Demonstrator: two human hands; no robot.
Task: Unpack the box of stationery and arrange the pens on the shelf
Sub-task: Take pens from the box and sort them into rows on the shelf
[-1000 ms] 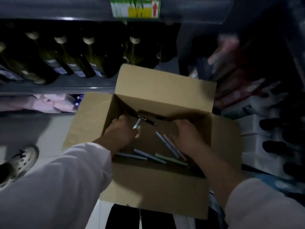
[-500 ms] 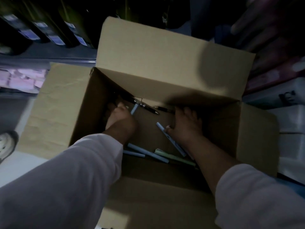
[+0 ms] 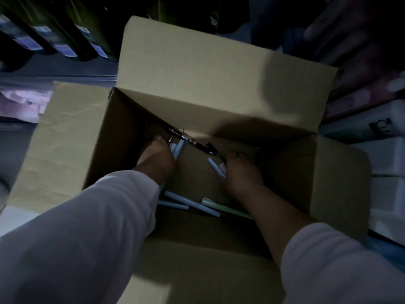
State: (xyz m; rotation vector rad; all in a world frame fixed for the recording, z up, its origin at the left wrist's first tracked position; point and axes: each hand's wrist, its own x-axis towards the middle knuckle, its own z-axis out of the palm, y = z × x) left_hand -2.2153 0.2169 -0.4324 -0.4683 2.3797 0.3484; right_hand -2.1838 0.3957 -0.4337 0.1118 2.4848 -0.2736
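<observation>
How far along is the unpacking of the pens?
Done: the box is open. In hand: the left hand grips light blue pens, the right hand holds blue and pink pens. Left: loose pens on the box floor, black pens by the far wall.

Long whitish sleeves, soft loose fabric, faint folds; left sleeve (image 3: 87,227) reaches wrist, right sleeve (image 3: 341,266) ends mid-forearm.

Both sleeved arms reach forward and down, left hand (image 3: 158,160) and right hand (image 3: 242,173) each gripping pens (image 3: 178,148).
</observation>
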